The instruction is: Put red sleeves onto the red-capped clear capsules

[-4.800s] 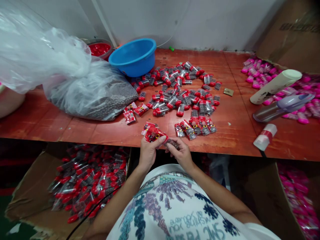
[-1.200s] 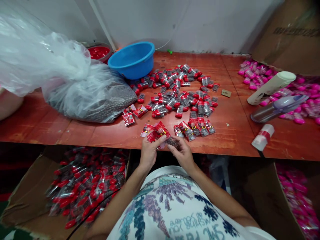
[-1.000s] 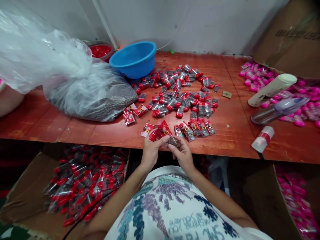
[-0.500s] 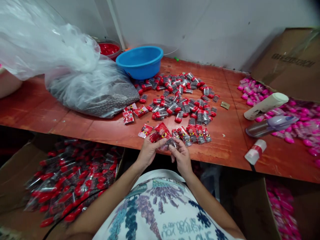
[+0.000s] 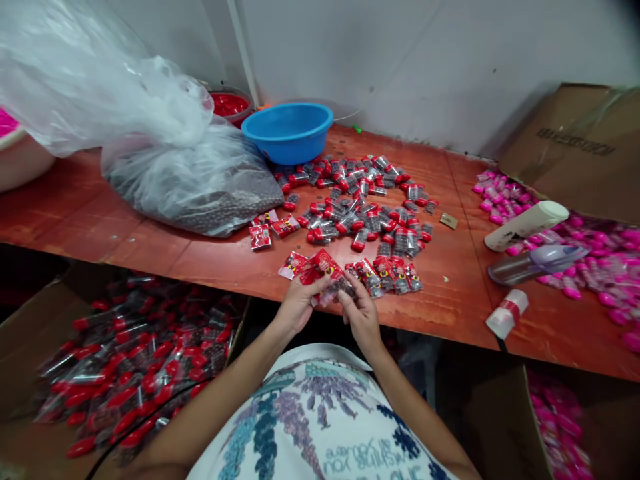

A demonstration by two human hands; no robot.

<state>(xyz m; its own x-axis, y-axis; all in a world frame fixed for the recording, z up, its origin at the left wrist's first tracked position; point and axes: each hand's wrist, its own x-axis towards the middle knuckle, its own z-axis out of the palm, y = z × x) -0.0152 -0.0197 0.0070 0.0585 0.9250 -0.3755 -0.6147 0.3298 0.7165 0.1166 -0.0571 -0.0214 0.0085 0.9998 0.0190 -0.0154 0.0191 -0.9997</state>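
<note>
Over the table's front edge, my left hand is closed on the red printed end of a small plastic packet. My right hand pinches the clear lower part of this packet, where dark contents show through. Fingers partly cover it. Just beyond my hands, a row of similar red printed packets lies on the table, with another packet to the left. Farther back spreads a pile of small clear containers with red caps and dark contents.
A tied clear bag of dark beads and a blue basin stand at the back left. Pink-capped containers, a tumbler and a cardboard box are on the right. Below left, a carton holds red-capped containers.
The view has shifted slightly. Both hands stay on the packet, and its clear end with the dark contents shows more between my fingers.
</note>
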